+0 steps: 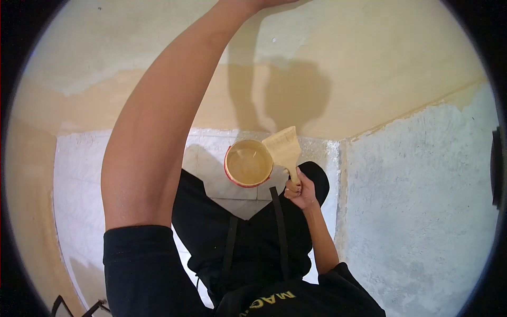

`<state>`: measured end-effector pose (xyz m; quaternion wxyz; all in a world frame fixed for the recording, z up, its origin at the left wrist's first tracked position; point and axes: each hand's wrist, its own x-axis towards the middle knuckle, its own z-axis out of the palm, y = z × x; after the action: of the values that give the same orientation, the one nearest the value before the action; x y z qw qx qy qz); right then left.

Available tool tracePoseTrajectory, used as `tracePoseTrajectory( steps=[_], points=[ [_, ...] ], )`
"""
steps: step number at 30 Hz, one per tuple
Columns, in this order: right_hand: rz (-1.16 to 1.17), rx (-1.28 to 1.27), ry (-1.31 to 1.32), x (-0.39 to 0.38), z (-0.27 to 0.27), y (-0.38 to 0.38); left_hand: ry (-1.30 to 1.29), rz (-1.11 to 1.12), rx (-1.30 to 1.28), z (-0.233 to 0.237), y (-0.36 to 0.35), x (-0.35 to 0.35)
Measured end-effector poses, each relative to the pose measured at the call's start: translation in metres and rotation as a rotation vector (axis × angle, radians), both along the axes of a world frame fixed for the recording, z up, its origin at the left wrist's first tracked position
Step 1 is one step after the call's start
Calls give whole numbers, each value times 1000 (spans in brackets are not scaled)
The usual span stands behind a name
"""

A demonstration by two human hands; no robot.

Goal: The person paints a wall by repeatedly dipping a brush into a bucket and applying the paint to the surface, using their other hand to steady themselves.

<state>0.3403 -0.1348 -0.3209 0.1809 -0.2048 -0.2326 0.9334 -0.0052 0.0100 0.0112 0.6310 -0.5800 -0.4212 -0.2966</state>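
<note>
One right hand (300, 191): fingers curled shut around the handle of a wide, flat tool, thumb along it
Flat tool (283, 148): beige all over, blade up and its left corner at the bucket's rim; whether it touches is hard to tell
Bucket (226, 168): just left of the tool, red showing along its rim, pale tan contents inside, seemingly standing on the tiled floor (214, 158)
Left hand (272, 2): at the top edge by the wall (369, 68), mostly cut off, so its finger state cannot be told
Legs (211, 227): in black trousers, bent on either side of the tiles below the bucket
Walls: patchy cream and tan ahead, rough grey-white on the side wall (422, 211) at right
</note>
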Motion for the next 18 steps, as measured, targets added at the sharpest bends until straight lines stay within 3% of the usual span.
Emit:
tracePoseTrajectory(
  steps=[8, 10, 12, 13, 15, 16, 18],
  points=[
    [15, -129, 182, -13, -3, -14, -13, 7, -58, -2, -2, 2],
    [-4, -160, 168, -15, -7, -18, -6, 40, -62, -6, -3, 2],
    [-85, -274, -7, -13, -20, -21, -34, -80, -131, -8, 1, -2],
    [-157, -211, -111, -15, -23, -27, -65, -113, -88, -6, 0, 0],
    [-19, -236, 152, -16, -22, -25, -76, -164, -46, -5, -3, 2],
    [-79, -165, -22, -20, -9, -27, -71, -169, -60, -2, -3, 2],
    [-119, -31, -56, -29, 5, -23, -81, -171, -58, -1, -8, 5]
  ],
)
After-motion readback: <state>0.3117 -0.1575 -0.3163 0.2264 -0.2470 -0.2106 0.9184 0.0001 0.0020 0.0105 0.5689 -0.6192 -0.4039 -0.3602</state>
